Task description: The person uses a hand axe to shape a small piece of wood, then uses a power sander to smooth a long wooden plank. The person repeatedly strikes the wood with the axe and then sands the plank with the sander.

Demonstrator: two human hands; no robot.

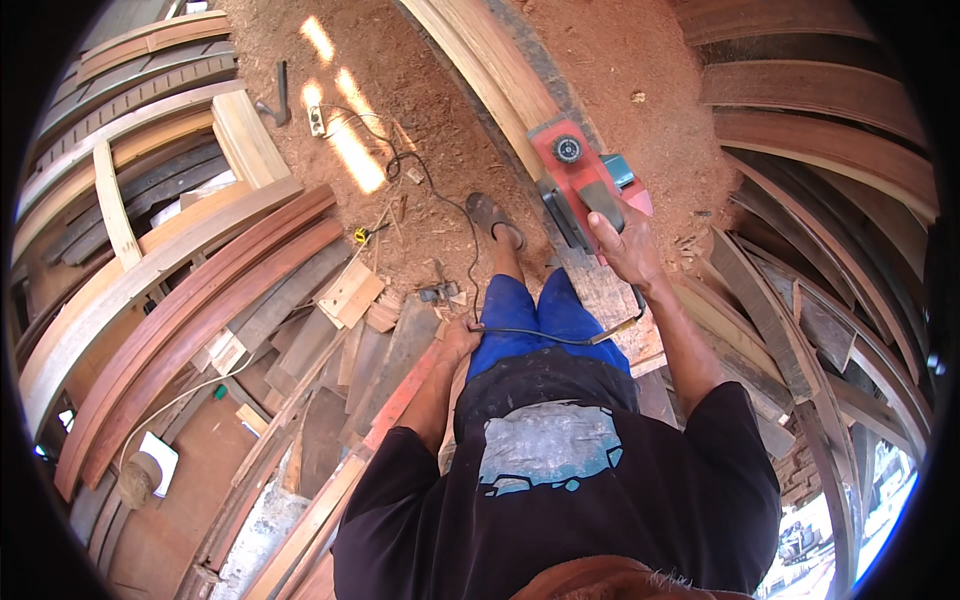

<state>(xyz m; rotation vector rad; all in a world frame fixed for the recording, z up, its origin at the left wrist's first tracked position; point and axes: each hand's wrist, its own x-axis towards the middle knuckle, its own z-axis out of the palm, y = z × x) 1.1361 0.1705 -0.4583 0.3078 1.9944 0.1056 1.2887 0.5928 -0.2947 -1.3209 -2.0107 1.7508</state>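
My right hand [630, 245] is wrapped round the rear handle of a red electric planer [560, 130] with a round dark dial on its front. The planer rests over the near part of a long pale wooden board [490, 70], which runs away from me; its underside is hidden. From the planer's rear, a black power cord [545, 336] crosses in front of my blue shorts to my left hand [460, 338]. That hand is closed on the cord beside my left thigh. Beyond it, the cord trails over the ground toward a white socket block [316, 120].
Timber frames [180, 225] and planks are stacked along the left, with more boards [815, 100] on the right. Wood offcuts [350, 292] and a yellow tape measure [361, 235] lie left of my legs. Sawdust [440, 150] covers the ground around my sandalled foot [495, 222].
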